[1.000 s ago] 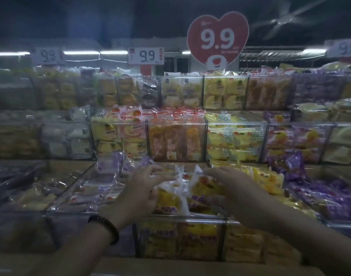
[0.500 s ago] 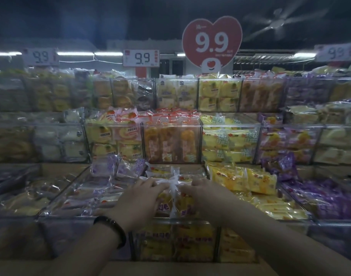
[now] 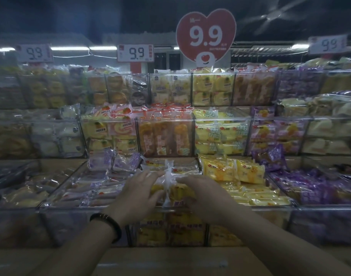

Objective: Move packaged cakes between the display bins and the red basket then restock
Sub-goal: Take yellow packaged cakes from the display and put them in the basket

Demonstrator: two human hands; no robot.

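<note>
Fingers (image 3: 150,175) of left hand (image 3: 137,198) and right hand (image 3: 203,198) rest atop packaged cakes (image 3: 169,189).

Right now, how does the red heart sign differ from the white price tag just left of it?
The red heart sign is heart-shaped with white digits, while the white price tag is rectangular with dark digits. The heart sign looks larger and reaches higher than the tag. Both read 9.9.
</note>
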